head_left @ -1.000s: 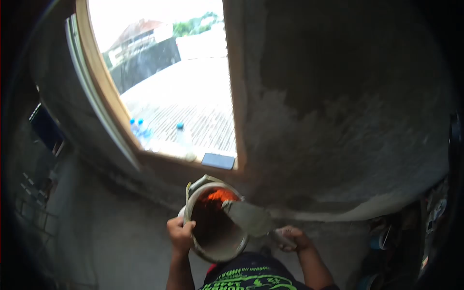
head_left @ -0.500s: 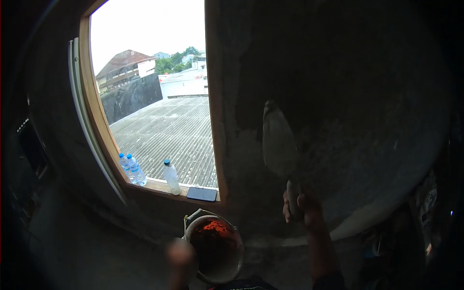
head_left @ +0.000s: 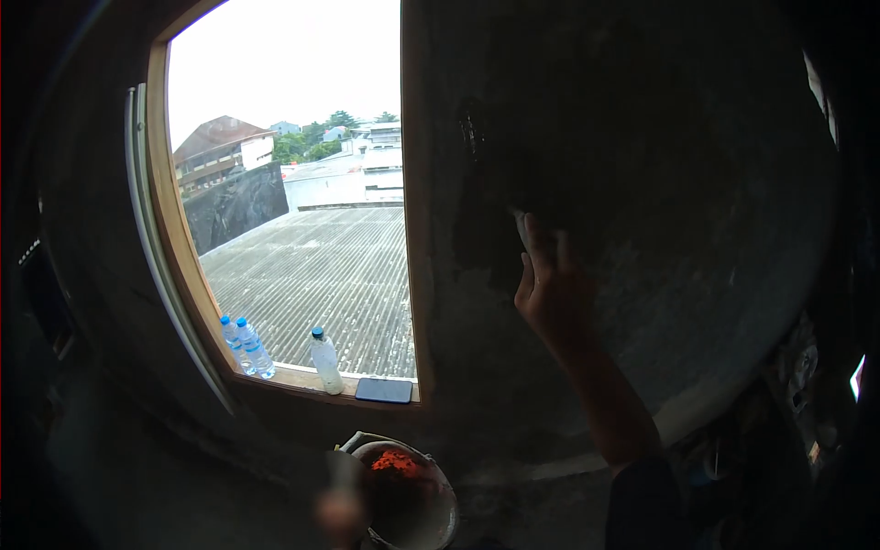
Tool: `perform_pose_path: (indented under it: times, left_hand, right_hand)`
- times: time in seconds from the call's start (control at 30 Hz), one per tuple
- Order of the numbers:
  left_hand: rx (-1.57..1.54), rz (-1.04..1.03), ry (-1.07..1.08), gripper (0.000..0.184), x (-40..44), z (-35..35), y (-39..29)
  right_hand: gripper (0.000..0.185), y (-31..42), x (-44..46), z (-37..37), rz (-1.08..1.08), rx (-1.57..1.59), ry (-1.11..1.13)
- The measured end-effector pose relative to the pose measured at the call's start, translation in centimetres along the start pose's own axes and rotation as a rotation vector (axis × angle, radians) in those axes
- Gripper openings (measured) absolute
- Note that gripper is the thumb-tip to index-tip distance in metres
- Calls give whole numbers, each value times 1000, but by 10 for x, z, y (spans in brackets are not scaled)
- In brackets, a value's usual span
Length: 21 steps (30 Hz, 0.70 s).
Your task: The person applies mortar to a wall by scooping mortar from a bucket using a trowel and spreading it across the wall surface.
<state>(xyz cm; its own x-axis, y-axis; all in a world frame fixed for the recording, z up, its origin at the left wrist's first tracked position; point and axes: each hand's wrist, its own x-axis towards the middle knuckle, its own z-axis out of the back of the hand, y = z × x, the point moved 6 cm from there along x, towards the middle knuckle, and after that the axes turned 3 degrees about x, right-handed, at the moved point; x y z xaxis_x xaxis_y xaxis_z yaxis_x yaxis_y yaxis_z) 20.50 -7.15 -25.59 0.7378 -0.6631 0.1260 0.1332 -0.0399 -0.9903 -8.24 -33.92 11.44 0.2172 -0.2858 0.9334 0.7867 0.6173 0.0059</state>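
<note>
Reaching up the dark wall beside a wooden window frame

The right hand was raised to the wall, its back to the view and its fingers pointing upward. A pale edge, apparently of a trowel, showed beside the fingertips; the rest was hidden or lost in the dark, so I cannot tell how firmly it was grasped, or whether it touched the wall. Above and to the left, a glossy smear caught the light. A dark sleeve covered the upper part of that arm.

Low down, the left hand was a blur at the left side of a bucket; whether it gripped the rim I cannot tell. The bucket stood open below the window, a bright orange-red patch inside it. Along the sill were two blue-capped bottles close together, a third bottle apart from them, and a phone lying flat just beside it.
</note>
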Motion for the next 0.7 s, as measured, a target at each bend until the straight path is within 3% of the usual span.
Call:
perform_pose_path:
  times: [0.13,0.2,0.3,0.53,0.7]
  left_hand:
    - [44,2,-27,27,-4,16,-3]
    - [-1,-13,-35,26,-3,23,1]
    - [7,-1,-33,24,-1,26,0]
    - [136,-40,-20,25,2,18,-11]
    - [24,-42,-22,27,6,21,10]
  right_hand:
    - [53,4,-50,6,-14,-101,24]
    - [53,-1,-69,16,-28,71,40]
    - [53,-2,-51,35,129,122,-108]
    - [51,-11,26,21,145,-9,-80]
    - [56,-2,-57,12,87,-200,157]
